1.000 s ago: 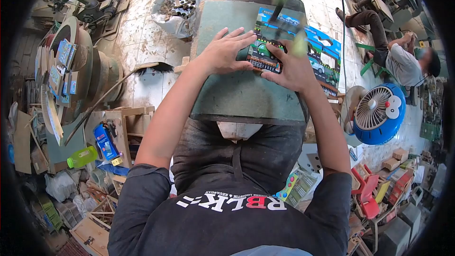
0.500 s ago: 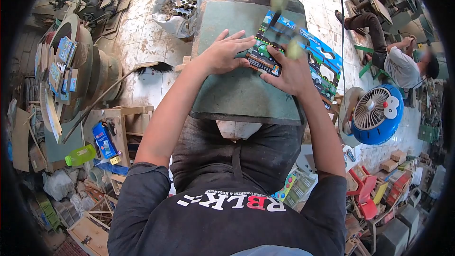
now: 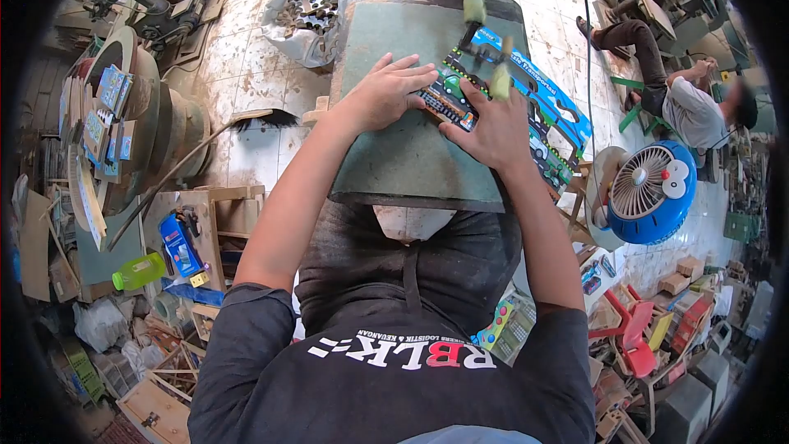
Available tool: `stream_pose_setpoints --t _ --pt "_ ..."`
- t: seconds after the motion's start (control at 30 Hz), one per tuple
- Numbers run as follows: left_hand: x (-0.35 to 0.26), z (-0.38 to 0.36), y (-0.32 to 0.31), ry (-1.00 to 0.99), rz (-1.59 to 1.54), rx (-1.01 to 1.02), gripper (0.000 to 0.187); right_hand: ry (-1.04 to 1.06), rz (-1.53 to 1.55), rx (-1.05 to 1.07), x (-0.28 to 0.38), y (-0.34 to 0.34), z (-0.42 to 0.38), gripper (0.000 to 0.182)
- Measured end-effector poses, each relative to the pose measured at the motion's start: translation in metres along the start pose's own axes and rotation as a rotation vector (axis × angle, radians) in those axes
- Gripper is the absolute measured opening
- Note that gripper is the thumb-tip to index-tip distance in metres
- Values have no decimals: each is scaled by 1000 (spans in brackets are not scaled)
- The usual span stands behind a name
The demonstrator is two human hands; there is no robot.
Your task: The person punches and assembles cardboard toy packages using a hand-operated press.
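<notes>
A printed puzzle board (image 3: 555,97), blue along one edge with a road-and-vehicle picture, lies slantwise on a green machine table (image 3: 403,160). My left hand (image 3: 388,92) rests flat near the board's left corner, fingers stretched out, thumb at its edge. On the board's middle part lies my right hand (image 3: 500,127), fingers spread and pressing down. Just beyond its fingertips, a blurred upright machine arm with a pale green clamp (image 3: 474,6) comes down to the board. A second pale green part (image 3: 501,80) partly covers the right fingers. Any blade is too blurred to make out.
A white sack of small dark pieces (image 3: 308,20) stands beyond the table's left side. A brush (image 3: 263,117) lies left. At right are a blue fan (image 3: 653,191) and a seated person (image 3: 694,103). Printed pieces (image 3: 111,119) sit on a round stand at left.
The board has turned slightly clockwise and shifted toward me. My right hand has moved a little left and nearer with it; my left hand has slid slightly left.
</notes>
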State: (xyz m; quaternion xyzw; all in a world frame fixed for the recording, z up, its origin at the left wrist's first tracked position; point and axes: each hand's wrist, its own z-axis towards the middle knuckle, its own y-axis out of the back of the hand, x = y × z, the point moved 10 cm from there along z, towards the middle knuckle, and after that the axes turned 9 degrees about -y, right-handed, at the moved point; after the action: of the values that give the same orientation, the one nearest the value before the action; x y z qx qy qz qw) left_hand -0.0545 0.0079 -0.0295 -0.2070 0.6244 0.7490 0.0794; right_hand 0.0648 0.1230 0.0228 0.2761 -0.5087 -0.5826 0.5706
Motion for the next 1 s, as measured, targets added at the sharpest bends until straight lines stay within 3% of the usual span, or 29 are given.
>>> stream_pose_setpoints --t 0.2,0.3,0.4,0.5,0.6,0.77,1.0 --pt "3 0 0 -8 18 4 56 -108 -15 66 0 -6 0 77" --pt "3 -1 -1 -7 22 9 57 -72 14 -13 5 2 -1 77" --pt "1 -2 0 -9 35 1 55 -112 -6 85 0 -1 1 81" --pt "-5 -4 0 -14 88 -33 53 -74 28 177 -12 -11 10 81" --pt "-16 -7 4 8 86 -126 52 118 114 213 -22 -20 19 84" --pt "-22 -13 12 84 122 -245 50 175 100 321 -26 -25 31 85" --pt "-15 -9 12 75 120 -206 49 36 68 250 -16 -13 23 84"
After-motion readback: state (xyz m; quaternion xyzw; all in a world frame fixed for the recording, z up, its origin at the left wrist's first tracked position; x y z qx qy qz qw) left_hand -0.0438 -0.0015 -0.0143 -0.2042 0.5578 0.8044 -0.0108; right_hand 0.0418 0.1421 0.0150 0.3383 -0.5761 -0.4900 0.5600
